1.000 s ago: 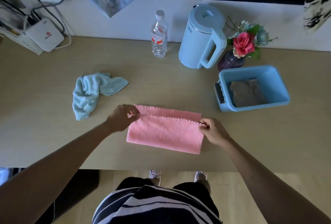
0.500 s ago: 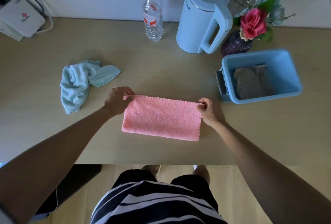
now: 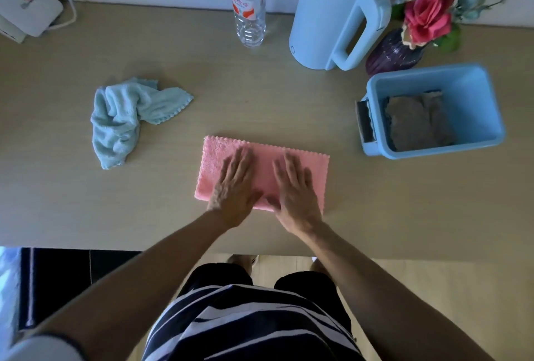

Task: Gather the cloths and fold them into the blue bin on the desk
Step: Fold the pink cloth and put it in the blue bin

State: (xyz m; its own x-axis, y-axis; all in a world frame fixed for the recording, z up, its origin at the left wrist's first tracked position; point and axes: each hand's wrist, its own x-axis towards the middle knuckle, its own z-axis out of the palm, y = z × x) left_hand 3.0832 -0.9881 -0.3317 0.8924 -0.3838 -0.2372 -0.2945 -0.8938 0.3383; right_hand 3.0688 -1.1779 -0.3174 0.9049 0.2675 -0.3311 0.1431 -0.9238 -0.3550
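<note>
both hands have left the far corners of the pink cloth [image 3: 261, 171], which they were pinching half a second ago, and now lie flat on its middle; a second ago a strip of the lower layer showed along the far edge, now the layers look flush. left hand [image 3: 235, 187] and right hand [image 3: 294, 190] have fingers spread straight, palms down, gripping nothing. i see the cloth folded near the desk's [image 3: 260, 94] front edge, about midway along. the blue bin [image 3: 474, 92] sits toward the right back corner with a grey cloth [image 3: 416, 120] inside; the teal cloth [image 3: 127, 118] lies crumpled toward the left. my worry: smoothing outward could drag the top layer askew, and lifting carelessly may undo the fold.
</note>
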